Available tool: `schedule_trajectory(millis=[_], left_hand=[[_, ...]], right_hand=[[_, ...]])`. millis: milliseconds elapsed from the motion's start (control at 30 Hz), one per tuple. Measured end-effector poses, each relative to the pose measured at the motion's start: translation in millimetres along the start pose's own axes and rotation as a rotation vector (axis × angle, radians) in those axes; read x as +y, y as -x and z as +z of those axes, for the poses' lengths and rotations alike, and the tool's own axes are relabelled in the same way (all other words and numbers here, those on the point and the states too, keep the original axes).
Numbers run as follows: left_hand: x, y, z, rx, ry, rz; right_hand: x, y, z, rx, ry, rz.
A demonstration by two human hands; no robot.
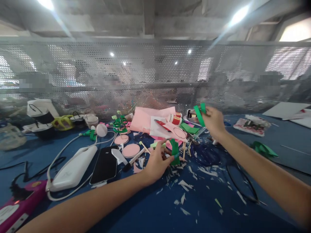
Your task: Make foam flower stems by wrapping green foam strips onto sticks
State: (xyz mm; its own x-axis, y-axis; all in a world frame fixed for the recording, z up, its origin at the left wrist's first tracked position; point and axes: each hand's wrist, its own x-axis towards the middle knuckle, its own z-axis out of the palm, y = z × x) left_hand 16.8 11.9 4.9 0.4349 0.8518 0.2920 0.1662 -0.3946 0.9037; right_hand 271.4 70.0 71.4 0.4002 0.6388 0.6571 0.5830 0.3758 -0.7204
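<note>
Low over the scraps at the middle of the table, my left hand [157,161] is closed on a green paper piece [175,152], which stands upright between thumb and fingers. My right hand [213,121] is raised to the right and farther back, its fingers pinching a green paper strip [199,116] that hangs in a curved shape. The two green pieces are apart from each other. Beneath and behind my hands lie pink paper sheets [138,119], a folded green paper [189,128] and a pink disc [130,150]. Green curled paper shapes [120,124] stand behind the discs.
A white power bank [74,168] with a cable, a black phone [104,165] and a magenta power strip [24,200] lie at left. Dark blue scissor-like handles [205,154] rest right of centre. Paper scraps [184,186] litter the front. A perforated metal screen [145,74] stands behind.
</note>
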Motion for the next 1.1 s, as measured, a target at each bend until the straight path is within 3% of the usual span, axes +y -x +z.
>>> schedule_trajectory(millis=[100, 200, 300, 433, 567, 633, 667, 767, 933, 1100], left_hand=[[-2, 3, 1.2, 0.040, -0.077, 0.016], [-1, -3, -1.6, 0.085, -0.144, -0.052], [11, -26, -17.2, 0.048, -0.129, -0.148], [30, -67, -52.3, 0.200, -0.126, 0.089], [26, -80, -67.7, 0.167, -0.238, 0.142], [19, -72, -62.4, 0.140, -0.313, 0.159], [16, -66, -57.5, 0.153, -0.458, 0.186], [16, -45, -40.6, 0.166, -0.530, 0.239], [34, -16, -17.3, 0.164, -0.866, 0.511], [38, -8, -3.0, -0.073, -0.808, 0.530]], right_hand=[[-14, 52, 2, -0.177, -0.209, 0.117], [-18, 83, 3, -0.249, 0.039, 0.015], [-20, 91, 4, -0.330, 0.155, -0.068], [-21, 95, 9, -0.419, 0.161, -0.082], [-19, 100, 13, -0.451, 0.160, -0.061], [-17, 101, 13, -0.431, 0.156, -0.041], [-16, 101, 13, -0.415, 0.154, -0.028], [-16, 103, 13, -0.380, 0.144, 0.001], [-33, 118, 13, -0.473, -0.012, -0.007], [-45, 125, 9, -0.544, -0.066, -0.117]])
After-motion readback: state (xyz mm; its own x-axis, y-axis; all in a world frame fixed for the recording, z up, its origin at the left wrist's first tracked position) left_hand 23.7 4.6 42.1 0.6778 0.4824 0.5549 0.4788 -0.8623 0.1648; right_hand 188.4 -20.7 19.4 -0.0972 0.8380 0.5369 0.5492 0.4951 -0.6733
